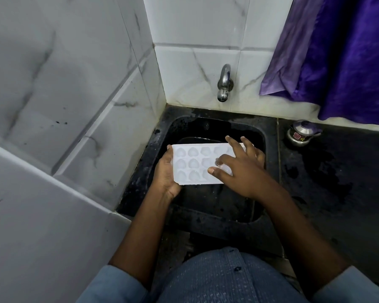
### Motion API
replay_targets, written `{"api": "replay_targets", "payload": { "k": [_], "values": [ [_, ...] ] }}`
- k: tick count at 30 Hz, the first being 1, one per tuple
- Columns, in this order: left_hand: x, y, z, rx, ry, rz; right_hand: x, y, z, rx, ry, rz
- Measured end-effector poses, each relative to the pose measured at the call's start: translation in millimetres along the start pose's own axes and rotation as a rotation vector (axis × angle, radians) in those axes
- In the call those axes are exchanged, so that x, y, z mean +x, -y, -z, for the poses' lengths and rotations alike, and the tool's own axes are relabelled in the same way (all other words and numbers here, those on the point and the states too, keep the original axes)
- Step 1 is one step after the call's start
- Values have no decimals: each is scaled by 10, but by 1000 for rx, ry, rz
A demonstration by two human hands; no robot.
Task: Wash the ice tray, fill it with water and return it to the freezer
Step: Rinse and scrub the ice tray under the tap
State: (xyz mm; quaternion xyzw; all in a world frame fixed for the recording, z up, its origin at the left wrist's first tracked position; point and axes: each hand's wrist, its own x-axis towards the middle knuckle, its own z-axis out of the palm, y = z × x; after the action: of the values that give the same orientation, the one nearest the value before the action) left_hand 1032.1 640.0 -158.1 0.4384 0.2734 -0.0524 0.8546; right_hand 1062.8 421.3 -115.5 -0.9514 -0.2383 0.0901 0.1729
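**Washing in progress; filling and freezer not yet done**

The fingers [222, 159] of our right hand [239, 171] are spread and nearly straight. They press on the cells of the white plastic ice tray [190, 165] with heart-shaped hollows. Our left hand [165, 173] grips the tray's short end, with the fingers curled round its edge. The tray is held face up above the black rectangular sink [206, 224], about over its middle. We judge this to be the washing step, with the fingers rubbing the cells. Behind the sink, the curved chrome metal tap [223, 84] gives no stream that we can see. Whether water stands in the cells we cannot tell. Filling is left to do, and the freezer is not in view.
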Motion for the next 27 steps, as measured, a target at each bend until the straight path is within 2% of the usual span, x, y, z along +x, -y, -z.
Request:
{"api": "replay_targets", "payload": {
  "k": [27],
  "values": [
    [30,29,-17,-19,1,12,-14,1,-35,-4,-7,-6]
  ]
}}
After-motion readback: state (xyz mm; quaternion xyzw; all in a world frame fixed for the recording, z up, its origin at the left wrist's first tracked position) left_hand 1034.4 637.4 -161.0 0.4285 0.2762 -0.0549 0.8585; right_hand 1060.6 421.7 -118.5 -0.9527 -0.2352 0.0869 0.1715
